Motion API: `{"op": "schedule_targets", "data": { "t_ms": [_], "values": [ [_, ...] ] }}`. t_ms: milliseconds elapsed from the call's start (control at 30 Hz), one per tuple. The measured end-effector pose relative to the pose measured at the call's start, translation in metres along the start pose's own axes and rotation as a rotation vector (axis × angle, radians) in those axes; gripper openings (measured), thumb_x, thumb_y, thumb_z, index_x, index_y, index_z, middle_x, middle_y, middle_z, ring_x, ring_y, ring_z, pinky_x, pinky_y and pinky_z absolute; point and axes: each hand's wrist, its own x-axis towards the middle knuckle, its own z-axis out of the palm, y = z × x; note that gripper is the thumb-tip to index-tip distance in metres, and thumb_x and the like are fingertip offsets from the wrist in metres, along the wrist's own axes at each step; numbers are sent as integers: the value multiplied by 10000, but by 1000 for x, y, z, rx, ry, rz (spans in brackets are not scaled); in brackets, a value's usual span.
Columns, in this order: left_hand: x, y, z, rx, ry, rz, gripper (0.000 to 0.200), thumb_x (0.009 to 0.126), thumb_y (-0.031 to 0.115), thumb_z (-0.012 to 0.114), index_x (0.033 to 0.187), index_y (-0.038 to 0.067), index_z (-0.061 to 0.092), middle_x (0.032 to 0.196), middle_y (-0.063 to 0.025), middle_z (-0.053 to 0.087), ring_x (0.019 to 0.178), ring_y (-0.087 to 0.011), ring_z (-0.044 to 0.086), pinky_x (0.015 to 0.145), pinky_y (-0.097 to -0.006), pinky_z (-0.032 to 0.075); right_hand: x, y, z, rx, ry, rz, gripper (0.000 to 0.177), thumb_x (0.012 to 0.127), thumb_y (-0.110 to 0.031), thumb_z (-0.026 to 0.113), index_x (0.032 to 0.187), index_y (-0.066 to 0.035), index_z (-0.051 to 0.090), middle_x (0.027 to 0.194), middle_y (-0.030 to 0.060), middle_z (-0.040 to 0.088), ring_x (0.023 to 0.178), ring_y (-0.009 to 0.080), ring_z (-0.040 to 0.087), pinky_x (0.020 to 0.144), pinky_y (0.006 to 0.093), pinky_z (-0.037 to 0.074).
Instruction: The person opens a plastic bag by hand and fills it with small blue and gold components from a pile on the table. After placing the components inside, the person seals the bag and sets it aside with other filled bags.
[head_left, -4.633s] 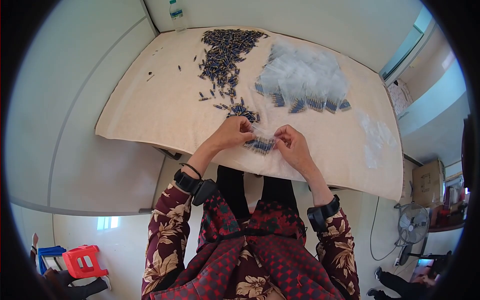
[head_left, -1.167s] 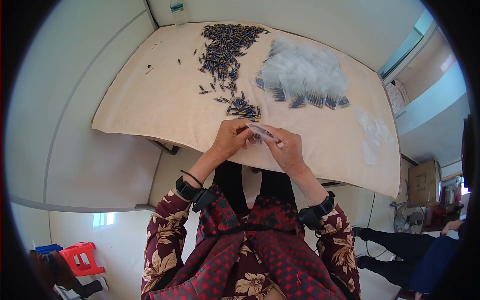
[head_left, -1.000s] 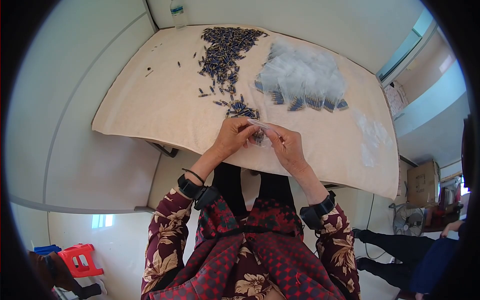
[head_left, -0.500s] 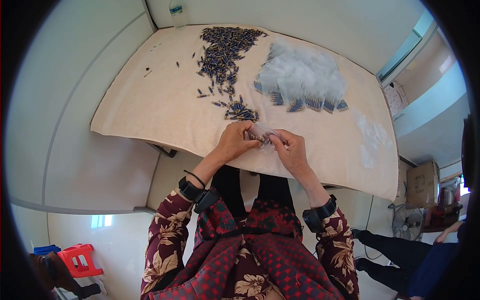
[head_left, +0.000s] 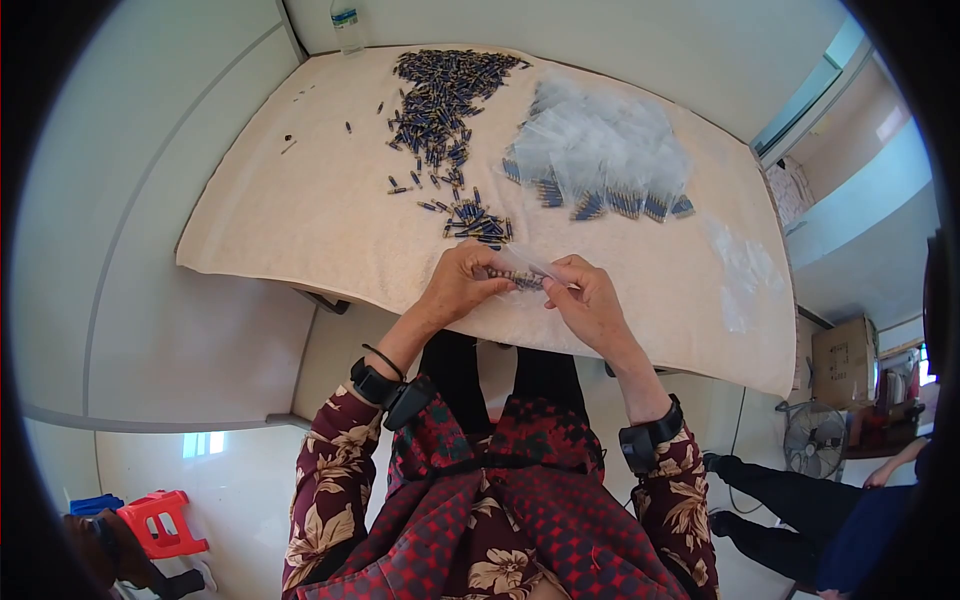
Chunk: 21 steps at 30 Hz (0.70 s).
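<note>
Between my hands is a clear plastic bag [head_left: 530, 262] with several small blue pieces with gold ends inside, seen through the film. My left hand [head_left: 460, 285] is closed on the bag's left side, thumb along its lower part. My right hand [head_left: 590, 303] pinches the right side between thumb and fingers. Just beyond the left hand lies a small group of loose blue-and-gold cylinders [head_left: 477, 218]. Farther back spreads a large heap of the same cylinders [head_left: 440, 95].
Filled clear bags [head_left: 605, 150] lie stacked at the back right of the cloth-covered table [head_left: 320, 200]. Flat clear bags [head_left: 742, 275] rest near its right edge. A bottle [head_left: 347, 28] stands at the back left. Another person's legs [head_left: 790, 510] and a fan [head_left: 812, 440] are at right.
My right hand has shifted slightly right and down along the bag. The bag's upper film now stands out more, and the blue pieces look more lined up in it.
</note>
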Motion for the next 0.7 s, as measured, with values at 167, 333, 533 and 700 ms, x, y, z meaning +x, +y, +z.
{"op": "schedule_targets", "data": {
  "t_ms": [167, 333, 533, 700],
  "values": [
    [-2, 2, -2, -267, -50, -99, 121, 763, 18, 768, 867, 40, 708, 762, 39, 607, 645, -23, 505, 561, -193, 394, 5, -11, -6, -186, -5, 8, 173, 925, -82, 602, 1030, 23, 690, 930, 9, 569, 749, 58, 529, 632, 205, 483],
    [-3, -9, -2, -268, -54, -108, 111, 774, 12, 758, 864, 43, 702, 776, 52, 613, 668, -16, 511, 570, -189, 405, 0, -11, -1, -249, 53, -74, 162, 919, -86, 614, 1007, 26, 692, 904, 7, 572, 722, 50, 521, 632, 200, 478],
    [-4, -15, -2, -242, -46, -88, 107, 785, 1, 745, 871, 38, 694, 806, 53, 619, 694, -10, 527, 580, -179, 420, 0, 0, 0, -55, 76, -92, 142, 893, -37, 624, 1004, -1, 704, 864, 6, 613, 714, 42, 553, 588, 197, 460],
    [-4, -13, -3, -244, -52, -93, 100, 791, -2, 739, 868, 32, 686, 808, 51, 610, 699, -15, 531, 577, -182, 420, -1, -1, 6, -75, 184, -128, 133, 855, 4, 645, 972, -3, 707, 853, 11, 655, 703, 48, 579, 564, 195, 461]
  ]
}}
